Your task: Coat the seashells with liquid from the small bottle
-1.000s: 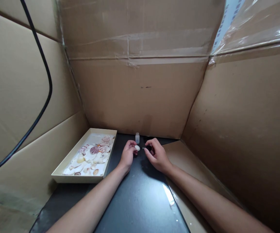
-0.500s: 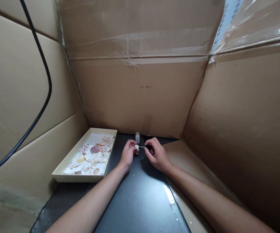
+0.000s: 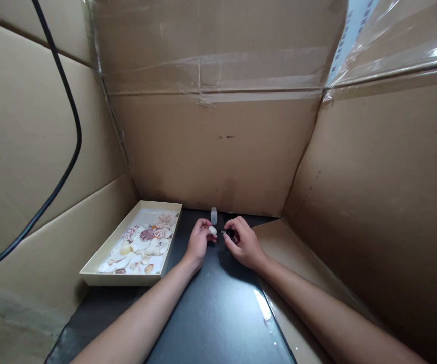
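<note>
My left hand [image 3: 199,238] pinches a small white seashell [image 3: 212,230] between thumb and fingers, its rounded face showing. Facing it, my right hand [image 3: 244,241] is closed on a black-capped brush [image 3: 230,232]; the short thin stem points left at the shell, with a small gap between them. Just behind the hands a little translucent bottle [image 3: 213,216] stands upright without a lid, a pale content inside. The fingers of my right hand partly hide the black cap.
To the left lies a cream tray [image 3: 123,279] with many seashells [image 3: 147,234] on a white base. Cardboard walls [image 3: 218,151] enclose the black table [image 3: 210,313] at the back and sides. A cardboard sheet [image 3: 279,237] lies at right. A black cable [image 3: 76,121] hangs at left.
The brush has drawn back to the right, away from the shell. The shell has turned in my left hand, so more of its rounded white face shows.
</note>
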